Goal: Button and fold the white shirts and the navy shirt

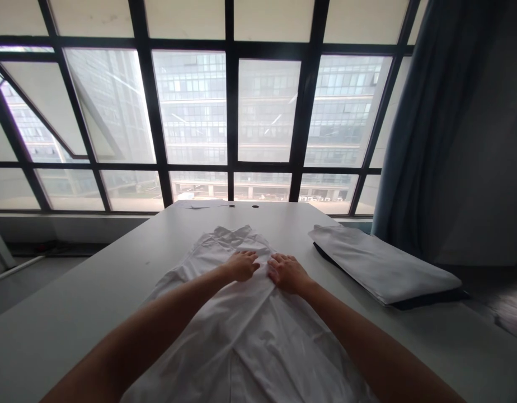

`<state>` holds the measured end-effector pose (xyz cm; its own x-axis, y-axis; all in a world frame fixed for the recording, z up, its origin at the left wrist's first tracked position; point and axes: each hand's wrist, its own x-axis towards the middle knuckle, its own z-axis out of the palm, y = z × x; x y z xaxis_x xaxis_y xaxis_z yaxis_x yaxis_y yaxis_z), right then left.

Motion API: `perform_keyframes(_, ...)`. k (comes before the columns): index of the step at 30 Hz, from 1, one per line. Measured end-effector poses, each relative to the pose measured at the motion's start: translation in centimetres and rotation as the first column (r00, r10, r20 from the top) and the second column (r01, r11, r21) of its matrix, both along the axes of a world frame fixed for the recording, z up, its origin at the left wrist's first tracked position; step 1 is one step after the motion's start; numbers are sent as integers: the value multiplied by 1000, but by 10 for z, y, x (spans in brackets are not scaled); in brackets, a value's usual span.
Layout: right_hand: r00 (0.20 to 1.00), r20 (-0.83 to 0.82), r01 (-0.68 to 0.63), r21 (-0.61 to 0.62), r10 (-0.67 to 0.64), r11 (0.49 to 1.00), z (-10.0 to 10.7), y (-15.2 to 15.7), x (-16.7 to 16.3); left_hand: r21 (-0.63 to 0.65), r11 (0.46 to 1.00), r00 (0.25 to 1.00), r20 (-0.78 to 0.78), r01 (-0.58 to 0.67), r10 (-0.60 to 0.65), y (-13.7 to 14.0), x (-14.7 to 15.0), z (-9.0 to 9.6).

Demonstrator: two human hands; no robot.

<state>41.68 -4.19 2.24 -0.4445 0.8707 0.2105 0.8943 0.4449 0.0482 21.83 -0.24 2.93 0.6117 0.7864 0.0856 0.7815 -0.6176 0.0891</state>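
A white cloth garment, like a long shirt or coat, lies spread out and creased, its narrower end pointing away from me. My left hand rests palm down on its upper part, fingers stretched forward and thumb apart. Just to the right, my right hand lies on the same cloth near its right edge, fingers extended and slightly bent. A small gap separates the two hands. Neither visibly lifts the fabric. The garment's near end runs out of view between my forearms.
A white table supports the garment. On the right lies a folded stack of white cloth with a dark layer beneath. Papers and two dark round holes are at the far edge. Large windows stand behind, with a blue-grey curtain at right.
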Motion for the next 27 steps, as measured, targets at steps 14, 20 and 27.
perform_keyframes(14, 953, -202, 171, -255, -226, 952, -24, 6, 19, -108, 993, 999, 23, 49, -47, 148, 80, -37)
perform_keyframes(20, 946, -207, 191, -274, -252, 942, -25, 7, 19, -51, 992, 992, 56, 113, -110, 161, 68, -33)
perform_keyframes(27, 953, -172, 193, -289, -250, 938, -25, 10, 21, -7, 994, 984, 144, 109, -107, 106, 11, -28)
